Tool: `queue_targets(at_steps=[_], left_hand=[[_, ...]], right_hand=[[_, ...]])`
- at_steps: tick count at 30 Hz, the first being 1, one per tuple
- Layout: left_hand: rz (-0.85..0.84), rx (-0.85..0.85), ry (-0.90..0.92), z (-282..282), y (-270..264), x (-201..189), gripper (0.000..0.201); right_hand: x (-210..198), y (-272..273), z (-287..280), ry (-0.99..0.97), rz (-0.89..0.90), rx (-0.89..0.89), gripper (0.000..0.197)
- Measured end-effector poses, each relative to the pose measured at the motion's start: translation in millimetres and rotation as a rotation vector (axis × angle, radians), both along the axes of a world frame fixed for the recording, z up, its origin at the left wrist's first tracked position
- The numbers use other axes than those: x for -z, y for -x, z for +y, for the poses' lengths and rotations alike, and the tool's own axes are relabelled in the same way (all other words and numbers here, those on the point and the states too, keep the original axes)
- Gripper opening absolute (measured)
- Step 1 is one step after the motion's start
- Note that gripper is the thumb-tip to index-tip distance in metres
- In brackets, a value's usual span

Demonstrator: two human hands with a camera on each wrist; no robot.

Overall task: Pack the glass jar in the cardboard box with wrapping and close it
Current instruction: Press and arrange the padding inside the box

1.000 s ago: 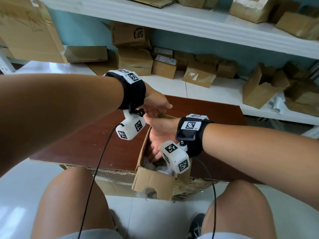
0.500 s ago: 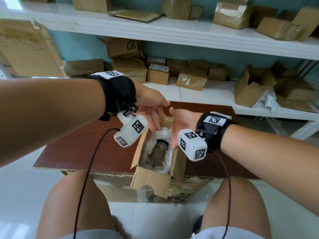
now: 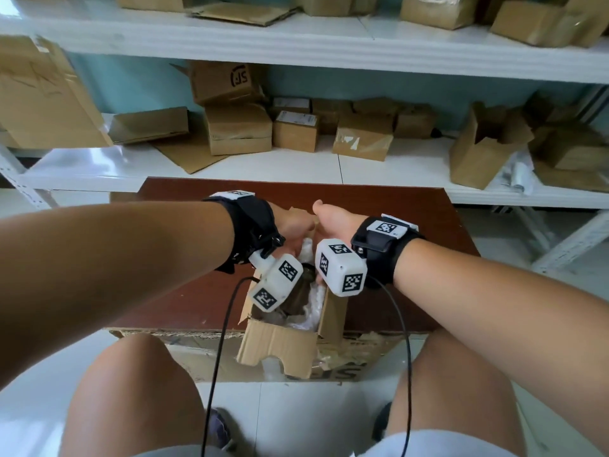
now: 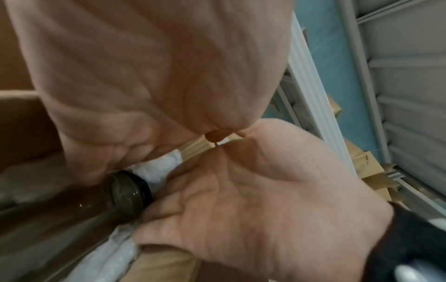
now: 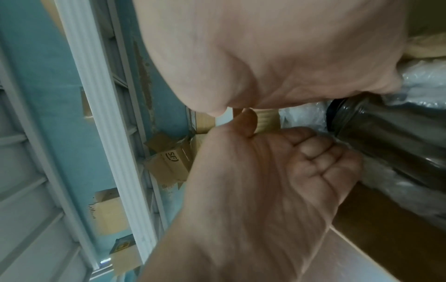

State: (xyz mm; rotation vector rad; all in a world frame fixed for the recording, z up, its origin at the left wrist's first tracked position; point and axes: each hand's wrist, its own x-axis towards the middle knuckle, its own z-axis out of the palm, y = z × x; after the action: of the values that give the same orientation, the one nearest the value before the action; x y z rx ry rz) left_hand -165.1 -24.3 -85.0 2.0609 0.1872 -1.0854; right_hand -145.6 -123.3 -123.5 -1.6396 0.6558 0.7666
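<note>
The glass jar (image 3: 298,293) lies on its side in the cardboard box (image 3: 280,344), bedded on white wrapping (image 3: 313,310) so nothing hard touches it, while the left hand (image 3: 293,225) and right hand (image 3: 333,222) pinch the far flap (to fold it over, I think).

- The right hand (image 5: 277,57) fills the top
- The left hand (image 5: 265,181), fingers curled, lies below it
- A dark glass jar (image 5: 391,133) lies right of them on white wrapping (image 5: 424,80)
</note>
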Motion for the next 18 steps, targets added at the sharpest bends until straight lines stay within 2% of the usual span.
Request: queue_targets(at_steps=[4,7,10,12,15,18], left_hand=[[0.096,-0.005,0.034,4.2,-13.8,16.3,0.039],[0.096,-0.064,0.010,4.0,-18.6,24.1,0.042],[0.127,-0.010,-0.059,3.5,-20.8,19.1,0.043],[0.171,0.105,-0.174,1.4,-24.2,10.8,0.057],[0.127,0.307,-0.333,-6.0,-32.7,-2.0,0.051],[0.099,0.511,-0.433,-12.1,-42.8,-11.7,0.041]], right_hand=[[-6.3,-10.3,-8.5,-0.208,0.067,-0.082,0.072],[-17.7,-19.7,-34.6,-0.360,0.074,-0.151,0.102],[-41.2,-24.2,-58.2,-0.402,-0.036,-0.168,0.087],[-52.2,-27.4,-66.4,-0.242,-0.123,-0.267,0.074],[-54.0,-32.1,-62.2,0.113,-0.212,-0.480,0.064],[-48.5,-37.8,-58.4,0.164,-0.161,-0.599,0.068]])
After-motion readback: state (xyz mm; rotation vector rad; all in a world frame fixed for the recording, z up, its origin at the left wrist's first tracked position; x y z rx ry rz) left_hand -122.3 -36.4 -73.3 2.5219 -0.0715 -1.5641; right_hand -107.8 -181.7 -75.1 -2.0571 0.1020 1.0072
